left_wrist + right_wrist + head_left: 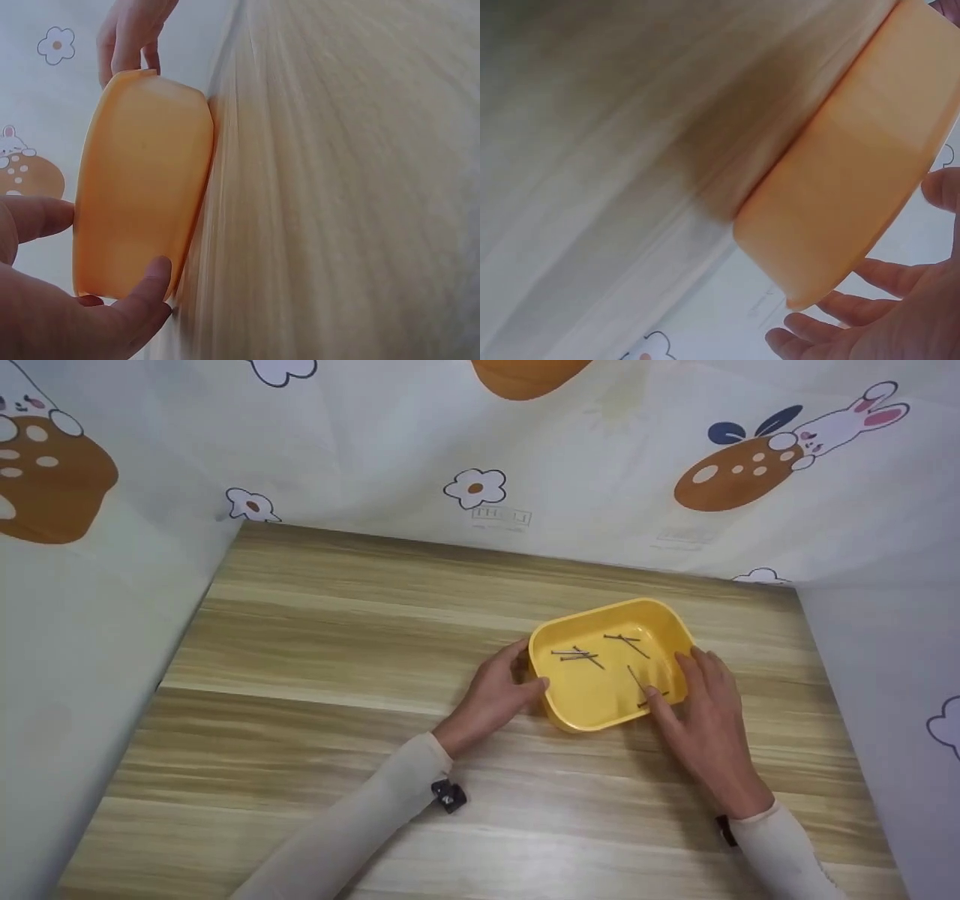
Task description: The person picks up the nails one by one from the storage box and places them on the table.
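Toward the right of the wood-grained surface (337,645), a yellow tray (600,697) with rounded corners rests, held at both ends. The left hand (495,690) grips its left end, thumb at the rim and fingers against the outer wall. The right hand (709,724) grasps the right end, thumb over the near rim and fingers spread along the right side. Inside the tray lie thin metal nails (579,657) in loose groups: one toward the left, one toward the far side, and one beside the right thumb, partly hidden by it. Both forearms wear pale sleeves (360,817), with a small black device (448,795) at the left wrist. Pale cloth (375,450) printed with flowers and rabbits hangs behind the surface.
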A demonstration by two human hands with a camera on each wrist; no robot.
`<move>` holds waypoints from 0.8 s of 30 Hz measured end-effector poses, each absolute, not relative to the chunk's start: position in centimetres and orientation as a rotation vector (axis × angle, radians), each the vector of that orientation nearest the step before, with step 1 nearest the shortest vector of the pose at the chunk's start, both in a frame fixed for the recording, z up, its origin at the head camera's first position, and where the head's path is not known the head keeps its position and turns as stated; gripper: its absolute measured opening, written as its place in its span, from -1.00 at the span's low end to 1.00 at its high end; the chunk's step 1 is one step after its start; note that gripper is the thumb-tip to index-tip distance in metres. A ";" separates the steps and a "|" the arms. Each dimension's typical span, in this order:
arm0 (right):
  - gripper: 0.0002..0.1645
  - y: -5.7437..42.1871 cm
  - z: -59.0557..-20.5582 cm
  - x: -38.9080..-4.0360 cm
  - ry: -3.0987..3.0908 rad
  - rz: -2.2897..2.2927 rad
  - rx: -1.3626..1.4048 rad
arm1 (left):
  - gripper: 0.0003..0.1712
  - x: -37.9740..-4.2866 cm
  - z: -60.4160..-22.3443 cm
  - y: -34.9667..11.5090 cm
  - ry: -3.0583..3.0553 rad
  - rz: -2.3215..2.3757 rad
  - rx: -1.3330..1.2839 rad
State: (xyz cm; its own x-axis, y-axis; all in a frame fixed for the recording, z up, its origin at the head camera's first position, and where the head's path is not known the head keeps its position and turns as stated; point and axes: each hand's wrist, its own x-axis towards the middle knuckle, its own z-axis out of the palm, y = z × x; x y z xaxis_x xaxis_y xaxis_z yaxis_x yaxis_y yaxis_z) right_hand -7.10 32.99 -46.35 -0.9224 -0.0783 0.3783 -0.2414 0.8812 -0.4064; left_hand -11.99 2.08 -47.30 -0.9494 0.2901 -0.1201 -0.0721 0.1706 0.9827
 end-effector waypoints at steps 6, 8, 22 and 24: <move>-0.35 32.2 -46.1 -7.8 -2.681 0.659 0.248 | -0.17 -12.1 -47.4 2.0 2.164 1.865 0.187; -0.40 32.0 -46.0 -8.1 -2.674 0.661 0.264 | -0.17 -12.1 -47.4 2.0 2.145 1.877 0.181; -0.59 31.1 -45.5 -10.8 -2.843 0.737 0.306 | -0.16 -12.0 -47.2 2.0 2.112 1.893 0.152; -0.63 31.0 -45.6 -11.2 -2.838 0.746 0.326 | -0.15 -12.0 -47.2 2.1 2.104 1.895 0.148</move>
